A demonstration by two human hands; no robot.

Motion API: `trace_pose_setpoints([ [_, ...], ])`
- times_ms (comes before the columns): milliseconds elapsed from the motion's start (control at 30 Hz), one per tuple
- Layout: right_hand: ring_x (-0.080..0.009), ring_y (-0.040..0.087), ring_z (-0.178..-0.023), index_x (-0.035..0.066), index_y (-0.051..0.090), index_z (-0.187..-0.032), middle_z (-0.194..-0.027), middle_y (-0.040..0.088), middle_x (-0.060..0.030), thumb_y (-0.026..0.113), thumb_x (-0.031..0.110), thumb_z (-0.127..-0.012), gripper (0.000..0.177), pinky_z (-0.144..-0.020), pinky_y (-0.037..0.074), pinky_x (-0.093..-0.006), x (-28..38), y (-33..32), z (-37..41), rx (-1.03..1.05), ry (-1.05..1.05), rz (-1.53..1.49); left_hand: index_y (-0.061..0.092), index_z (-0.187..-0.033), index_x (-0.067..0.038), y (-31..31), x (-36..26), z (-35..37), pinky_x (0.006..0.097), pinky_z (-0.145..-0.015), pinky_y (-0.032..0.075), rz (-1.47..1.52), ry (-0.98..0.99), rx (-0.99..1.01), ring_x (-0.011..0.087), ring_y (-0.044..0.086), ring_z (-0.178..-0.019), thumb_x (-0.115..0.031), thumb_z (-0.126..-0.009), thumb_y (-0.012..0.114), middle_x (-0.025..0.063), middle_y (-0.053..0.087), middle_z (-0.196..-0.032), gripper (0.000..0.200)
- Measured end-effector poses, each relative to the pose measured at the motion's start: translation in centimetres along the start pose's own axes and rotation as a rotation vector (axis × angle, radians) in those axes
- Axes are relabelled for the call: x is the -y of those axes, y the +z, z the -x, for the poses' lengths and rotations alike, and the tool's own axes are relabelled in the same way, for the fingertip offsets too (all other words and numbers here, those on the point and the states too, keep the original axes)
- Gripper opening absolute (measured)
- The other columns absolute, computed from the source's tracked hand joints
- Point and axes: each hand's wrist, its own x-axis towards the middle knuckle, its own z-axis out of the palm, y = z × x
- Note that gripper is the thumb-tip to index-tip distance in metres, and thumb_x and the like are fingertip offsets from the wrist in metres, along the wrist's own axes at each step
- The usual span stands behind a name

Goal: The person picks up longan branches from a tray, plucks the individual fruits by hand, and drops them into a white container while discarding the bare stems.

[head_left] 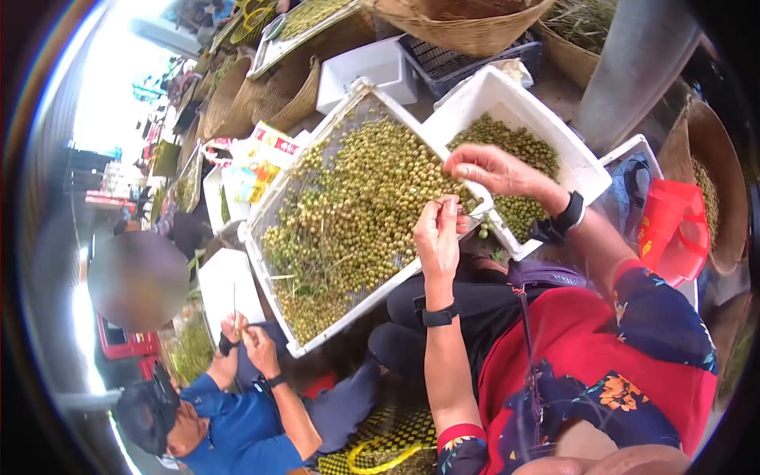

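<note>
My left hand (438,237) is raised at the near edge of a white-framed mesh tray (332,342), its fingers pinched together. Whatever lies between those fingertips is too small to make out. Just beyond it, my right hand (492,169) reaches over the tray's corner with curled fingers close together; what they hold, if anything, is hidden. Small round green-brown fruits (372,190) cover much of the mesh, with bits of stem among them. Under my right wrist stands a white box (578,158) holding more green fruits (518,142).
A co-worker in a blue shirt (237,427) sits at lower left, both hands (249,340) raised near a white box (229,289). Woven baskets (459,28) and a white bin (368,71) stand behind the tray. A grey post (645,63) and red bag (673,229) are at right.
</note>
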Motion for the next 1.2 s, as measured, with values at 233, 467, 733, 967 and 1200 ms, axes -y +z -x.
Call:
trace_pose_setpoints([
  [233, -0.007, 0.053, -0.084, 0.004, 0.057, -0.11, -0.093, 0.06, 0.0011, 0.055, 0.029, -0.099, 0.028, -0.074, 0.046, -0.0245, -3.1, 1.8, 5.1, 0.076, 0.205, -0.432, 0.063, -0.102, 0.0, 2.4, 0.9, -1.2, 0.0222, -0.057, 0.051, 0.008, -0.044, -0.028, 0.0093, 0.063, -0.071, -0.021, -0.099, 0.056, 0.0038, 0.066, -0.087, 0.022],
  [467, -0.004, 0.056, -0.077, 0.005, 0.055, -0.108, -0.084, 0.06, 0.0018, 0.055, 0.028, -0.099, 0.024, -0.064, 0.046, -0.0219, -3.0, 2.2, 6.0, -0.203, 0.198, -0.368, 0.064, -0.101, 0.0, 5.1, 1.2, -2.9, 0.0231, -0.057, 0.052, 0.052, -0.08, -0.062, 0.0113, 0.064, -0.07, -0.021, -0.098, 0.057, 0.0059, 0.067, -0.085, 0.023],
  [733, -0.0025, 0.041, -0.054, 0.011, 0.053, -0.095, -0.074, 0.051, 0.0048, 0.049, 0.033, -0.102, 0.024, -0.045, 0.032, -0.0183, -6.1, 2.7, 6.8, -0.388, 0.425, -0.884, 0.067, -0.095, 0.0, 8.1, 1.6, -3.6, 0.024, -0.059, 0.052, -0.183, 0.044, -0.114, 0.0089, 0.063, -0.067, -0.022, -0.097, 0.059, 0.0037, 0.066, -0.079, 0.024],
  [967, -0.0038, 0.04, -0.058, 0.009, 0.052, -0.091, -0.074, 0.049, 0.0044, 0.051, 0.027, -0.101, 0.02, -0.049, 0.034, -0.0212, -6.8, 0.6, 7.4, -0.351, 0.364, -0.649, 0.063, -0.094, 0.0, 9.7, 3.5, -4.1, 0.0252, -0.059, 0.055, 0.084, -0.093, -0.153, 0.0135, 0.064, -0.067, -0.022, -0.099, 0.056, 0.0057, 0.065, -0.082, 0.024],
  [1200, -0.0131, 0.042, -0.069, 0.004, 0.048, -0.091, -0.075, 0.042, -0.0009, 0.044, 0.012, -0.096, 0.01, -0.065, 0.042, -0.0303, -6.2, -0.6, 9.0, -0.461, 0.37, -0.079, 0.06, -0.088, -0.004, 9.6, 5.2, -6.3, 0.0271, -0.049, 0.053, 0.202, -0.211, -0.17, 0.0152, 0.067, -0.066, -0.025, -0.096, 0.06, 0.0035, 0.061, -0.076, 0.022],
])
